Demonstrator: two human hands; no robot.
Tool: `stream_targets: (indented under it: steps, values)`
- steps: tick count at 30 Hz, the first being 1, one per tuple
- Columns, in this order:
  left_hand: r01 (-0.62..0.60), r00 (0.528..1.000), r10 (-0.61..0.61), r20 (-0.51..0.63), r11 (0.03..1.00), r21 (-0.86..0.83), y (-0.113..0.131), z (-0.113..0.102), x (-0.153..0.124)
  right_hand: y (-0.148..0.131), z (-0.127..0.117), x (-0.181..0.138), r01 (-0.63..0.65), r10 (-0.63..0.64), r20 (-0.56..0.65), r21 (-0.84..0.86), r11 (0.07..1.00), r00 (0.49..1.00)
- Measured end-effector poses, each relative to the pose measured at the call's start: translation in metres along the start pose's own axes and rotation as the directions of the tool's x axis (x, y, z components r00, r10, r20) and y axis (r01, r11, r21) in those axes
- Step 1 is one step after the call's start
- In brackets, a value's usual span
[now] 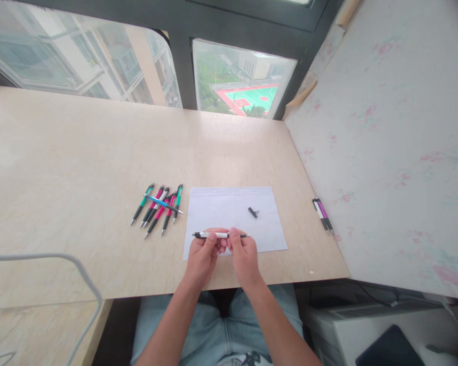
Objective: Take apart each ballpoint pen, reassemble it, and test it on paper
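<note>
Over one sheet [221, 211], two hands [202, 256] [246, 256] hold one pen [222, 235].

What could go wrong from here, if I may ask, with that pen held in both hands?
The white-and-black pen, pinched in the fingers of the left hand and right hand, might slip. A small black piece lies loose on the paper beyond the hands; a stray brush could knock it away. The blue pen lies across other pens, so a bump might roll it off.
</note>
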State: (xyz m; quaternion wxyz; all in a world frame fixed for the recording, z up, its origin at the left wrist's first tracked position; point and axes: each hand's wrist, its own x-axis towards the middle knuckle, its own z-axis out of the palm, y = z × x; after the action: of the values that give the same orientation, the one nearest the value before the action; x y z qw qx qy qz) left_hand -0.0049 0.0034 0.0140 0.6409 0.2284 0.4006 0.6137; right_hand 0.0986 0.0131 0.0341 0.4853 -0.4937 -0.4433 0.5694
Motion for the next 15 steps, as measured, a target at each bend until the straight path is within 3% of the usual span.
stream_targets:
  steps: [5, 10, 15]
  values:
    - [0.010, 0.997, -0.017, -0.074, 0.995, -0.096, 0.002, -0.001, 0.003, -0.004, -0.004, 0.008, 0.046, -0.042, 0.046, -0.090, 0.995, 0.998]
    - [0.028, 0.999, -0.028, -0.019, 1.000, 0.000, -0.003, 0.000, 0.002, -0.005, -0.031, 0.013, 0.025, -0.022, 0.031, -0.107, 0.994, 0.999]
    - [0.016, 1.000, -0.018, 0.011, 0.995, 0.099, -0.004, 0.001, 0.002, -0.007, -0.047, 0.011, 0.158, -0.140, 0.093, -0.226, 0.961, 0.986]
